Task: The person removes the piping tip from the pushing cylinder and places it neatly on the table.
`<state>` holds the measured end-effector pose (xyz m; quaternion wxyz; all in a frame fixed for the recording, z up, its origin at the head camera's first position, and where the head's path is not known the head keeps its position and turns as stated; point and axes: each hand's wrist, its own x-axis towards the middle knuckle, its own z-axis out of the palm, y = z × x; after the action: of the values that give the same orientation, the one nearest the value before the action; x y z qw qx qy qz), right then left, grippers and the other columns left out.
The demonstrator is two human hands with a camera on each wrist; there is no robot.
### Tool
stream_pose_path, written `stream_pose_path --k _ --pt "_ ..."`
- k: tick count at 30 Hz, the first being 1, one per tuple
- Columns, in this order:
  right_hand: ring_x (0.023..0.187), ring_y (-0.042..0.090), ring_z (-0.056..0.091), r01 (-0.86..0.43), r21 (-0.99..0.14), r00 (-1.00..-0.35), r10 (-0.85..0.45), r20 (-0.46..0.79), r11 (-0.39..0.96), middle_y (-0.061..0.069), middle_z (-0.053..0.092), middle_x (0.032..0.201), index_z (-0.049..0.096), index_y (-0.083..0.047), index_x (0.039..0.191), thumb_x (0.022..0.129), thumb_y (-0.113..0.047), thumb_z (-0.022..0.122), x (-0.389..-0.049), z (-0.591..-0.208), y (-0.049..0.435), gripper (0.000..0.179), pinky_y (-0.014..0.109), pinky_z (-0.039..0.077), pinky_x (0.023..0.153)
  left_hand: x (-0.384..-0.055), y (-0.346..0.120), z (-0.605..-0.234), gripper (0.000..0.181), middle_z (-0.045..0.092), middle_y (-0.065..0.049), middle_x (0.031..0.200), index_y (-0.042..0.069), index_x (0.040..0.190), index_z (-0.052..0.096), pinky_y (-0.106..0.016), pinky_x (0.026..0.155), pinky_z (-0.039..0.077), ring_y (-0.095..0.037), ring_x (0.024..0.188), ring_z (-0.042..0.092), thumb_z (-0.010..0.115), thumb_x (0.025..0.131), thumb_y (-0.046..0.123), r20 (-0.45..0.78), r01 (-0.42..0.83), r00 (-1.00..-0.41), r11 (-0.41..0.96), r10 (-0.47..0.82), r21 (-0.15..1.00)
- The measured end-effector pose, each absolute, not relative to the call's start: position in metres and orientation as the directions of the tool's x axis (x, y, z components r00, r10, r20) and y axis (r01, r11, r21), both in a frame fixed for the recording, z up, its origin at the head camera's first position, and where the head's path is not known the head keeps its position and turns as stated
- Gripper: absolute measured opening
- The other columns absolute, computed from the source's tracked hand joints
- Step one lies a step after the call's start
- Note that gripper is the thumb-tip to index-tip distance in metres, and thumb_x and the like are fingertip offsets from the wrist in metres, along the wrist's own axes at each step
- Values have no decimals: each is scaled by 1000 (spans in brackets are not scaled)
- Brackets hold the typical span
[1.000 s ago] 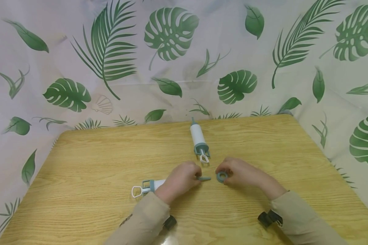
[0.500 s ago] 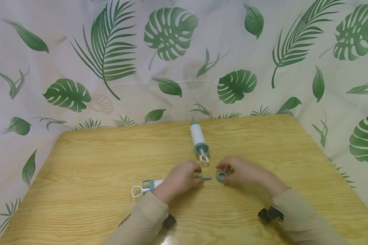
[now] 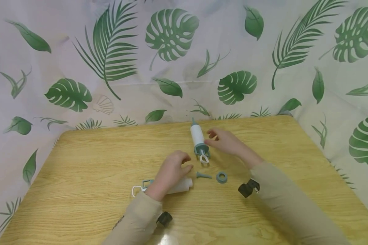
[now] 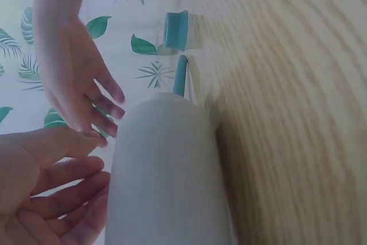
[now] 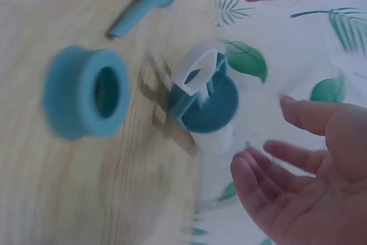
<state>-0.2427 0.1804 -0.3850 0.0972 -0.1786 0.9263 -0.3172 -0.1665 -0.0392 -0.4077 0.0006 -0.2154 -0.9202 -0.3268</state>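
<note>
My right hand [image 3: 225, 141] is beside a syringe-like dispenser [image 3: 197, 134], its fingers loosely bent and holding nothing. That dispenser has a white barrel, a teal nozzle, a teal collar and a white loop handle. A second dispenser [image 3: 179, 186], without a nozzle on its barrel, lies partly hidden under my left wrist. Relaxed and apart from it, my left hand [image 3: 171, 168] hovers above; the left wrist view shows the bare barrel [image 4: 166, 170] close up. To its right lie a teal flared nozzle [image 3: 204, 175] and a teal ring [image 3: 221, 177], touched by neither hand.
Everything lies on a wood-grain table [image 3: 95, 163]. Behind it hangs a white leaf-print cloth [image 3: 125, 61], close to the far dispenser's nozzle tip. Each sleeve carries a black wrist camera, such as the right one [image 3: 248, 188].
My right hand has let go of the teal ring and moved up beside the far dispenser. My left hand has left the nozzle and drawn slightly up and left, uncovering more of the near barrel.
</note>
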Motion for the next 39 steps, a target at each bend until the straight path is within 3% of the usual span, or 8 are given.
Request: stream_pose_path --k 4,10,18,23,26,30,34,39 --pt "115 38 52 -146 -632 -941 -305 -150 761 25 53 127 43 5 136 98 -37 52 -265 -394 168 58 47 46 91 -168 -41 -409 26 63 -14 103 -2 108 65 -36 80 50 -25 93 58 69 88 15 129 355 -924 686 359 635" --pt "110 37 54 -4 -647 -951 -202 -232 763 29 48 132 41 11 134 95 -47 50 -281 -412 156 70 43 48 89 -170 -41 -411 29 58 -13 97 -3 109 63 -32 73 49 -22 86 54 71 87 15 133 320 -941 687 312 653" --pt "90 29 58 58 -655 -960 -137 -243 754 24 60 109 55 12 116 90 -40 57 -281 -417 149 58 35 50 76 -172 -41 -409 33 58 -13 101 -4 112 62 -34 79 50 -26 92 57 70 88 17 112 288 -949 668 294 686" --pt "89 27 58 113 -727 -952 -136 -274 677 25 60 111 55 13 121 90 -38 56 -281 -415 146 60 31 50 76 -173 -42 -409 34 57 -14 103 -5 113 60 -36 79 50 -26 93 57 70 88 16 105 275 -953 663 285 696" --pt "96 27 57 161 -790 -947 -132 -292 592 25 58 117 52 12 127 91 -36 56 -280 -412 142 60 33 50 83 -174 -42 -408 38 57 -15 107 -5 116 58 -37 81 50 -27 96 56 69 89 20 100 258 -958 655 269 710" --pt "106 30 57 246 -904 -935 -162 -317 349 26 54 124 44 12 134 92 -30 59 -276 -405 133 61 37 47 93 -175 -44 -406 53 55 -17 117 -5 124 52 -40 87 48 -30 105 54 70 88 30 100 236 -966 647 240 725" --pt "102 29 59 286 -949 -917 -249 -312 135 27 54 123 40 13 135 95 -22 58 -270 -399 121 56 39 45 96 -177 -47 -404 66 51 -19 126 -4 131 47 -43 94 44 -31 115 49 73 84 36 123 229 -971 640 207 733" --pt "96 24 57 294 -956 -891 -360 -277 9 22 52 120 38 12 134 96 -14 55 -261 -394 107 49 42 44 97 -182 -51 -403 73 50 -15 122 -2 133 42 -40 89 45 -27 107 49 77 81 35 145 216 -976 658 161 721"
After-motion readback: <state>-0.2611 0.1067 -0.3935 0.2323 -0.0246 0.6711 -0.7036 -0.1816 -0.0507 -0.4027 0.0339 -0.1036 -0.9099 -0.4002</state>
